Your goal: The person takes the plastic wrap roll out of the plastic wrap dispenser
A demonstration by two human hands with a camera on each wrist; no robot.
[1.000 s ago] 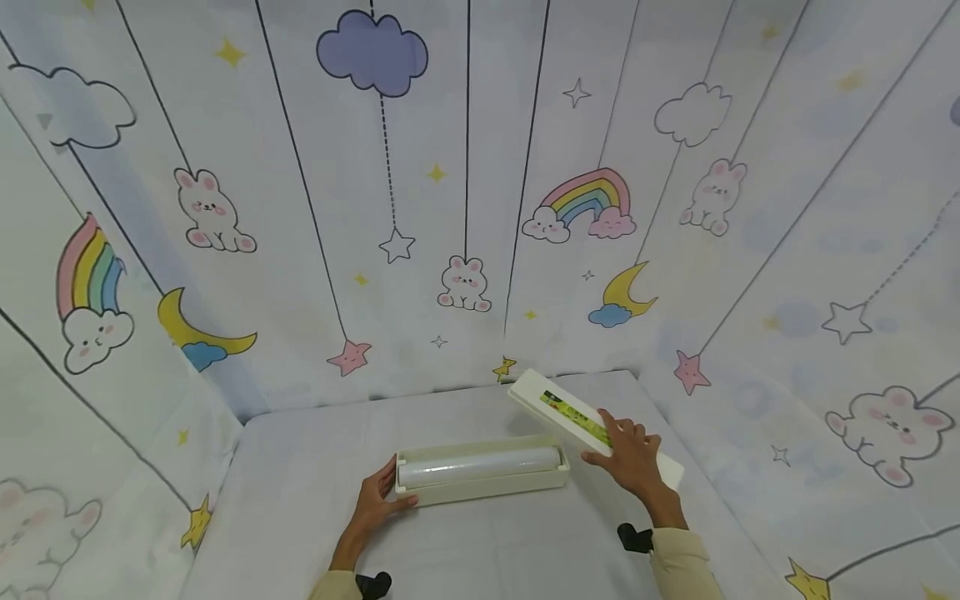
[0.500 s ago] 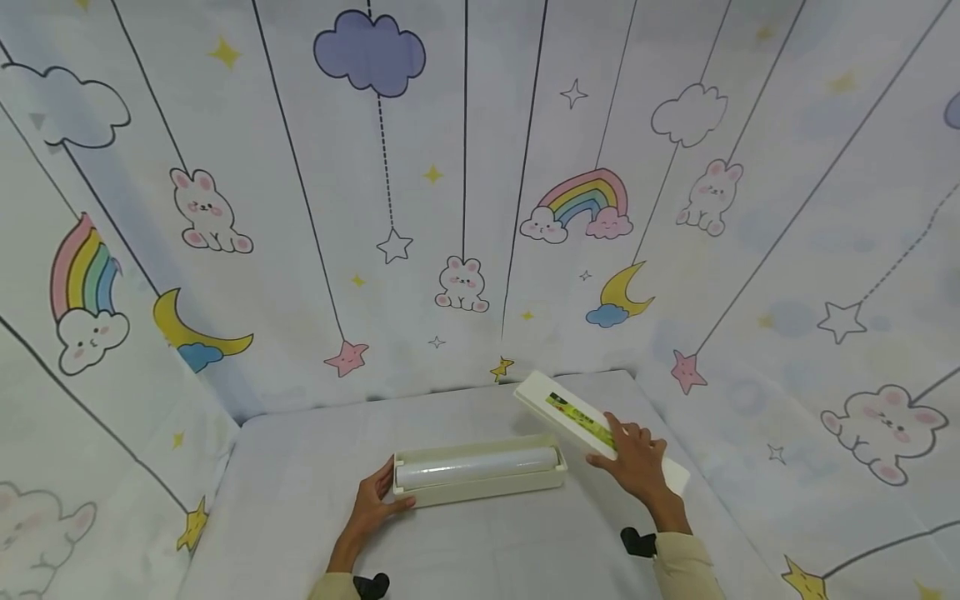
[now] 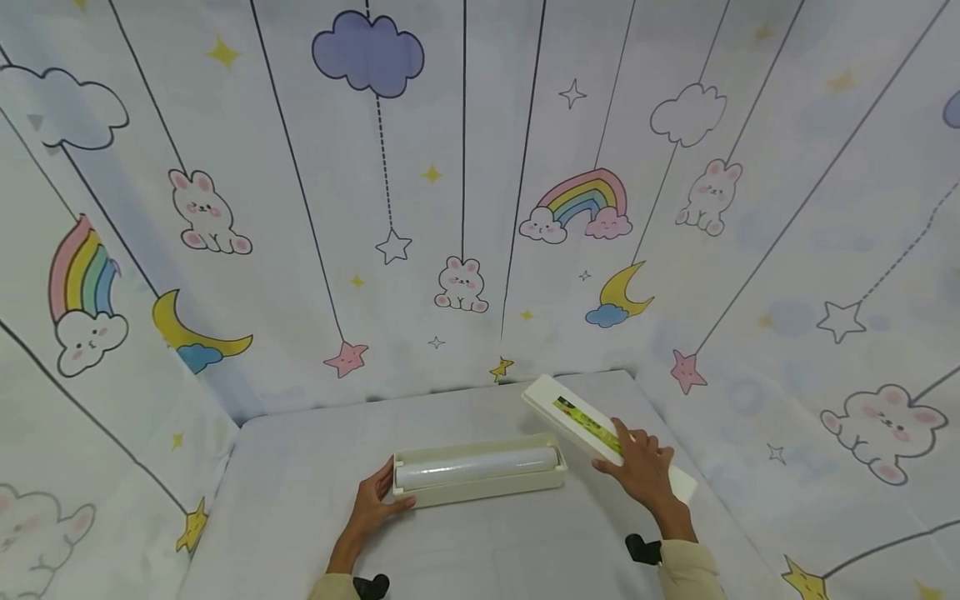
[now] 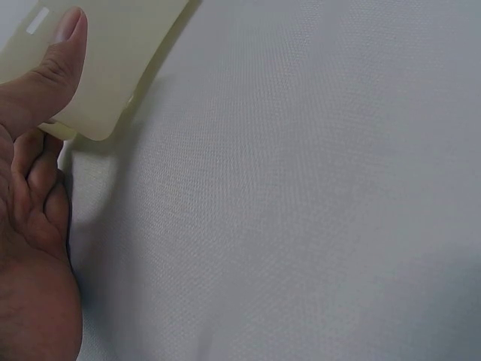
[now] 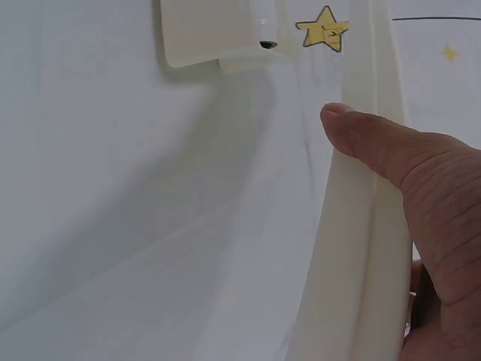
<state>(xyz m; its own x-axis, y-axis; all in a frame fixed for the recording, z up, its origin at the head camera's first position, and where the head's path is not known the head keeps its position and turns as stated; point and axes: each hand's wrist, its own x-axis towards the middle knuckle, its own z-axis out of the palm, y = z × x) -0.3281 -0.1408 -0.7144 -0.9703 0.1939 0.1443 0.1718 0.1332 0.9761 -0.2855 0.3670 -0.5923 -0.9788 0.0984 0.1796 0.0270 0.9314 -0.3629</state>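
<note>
A long cream cling film dispenser box [image 3: 487, 490] stands uncovered on the white-covered table, with a shiny roll of cling film [image 3: 480, 467] lying in it. My left hand [image 3: 372, 502] grips the box's left end; in the left wrist view the thumb [image 4: 69, 56] presses on its side wall and the other fingers are partly hidden behind it. Right of the box, my right hand [image 3: 641, 471] holds the cream lid [image 3: 543, 393], tilted and apart from the box, its yellow-green label facing up. The right wrist view has the thumb [image 5: 368, 139] on the lid's edge.
White cloth covers the table [image 3: 300, 467]. Behind and on both sides rise white fabric walls [image 3: 300, 208] printed with rabbits, stars, moons and rainbows. A black strap end [image 3: 643, 548] sticks out at the right wrist, and another black strap end [image 3: 372, 586] at the left.
My right hand has moved slightly to the right with the lid, farther from the box. The left hand and the box stay practically in place.
</note>
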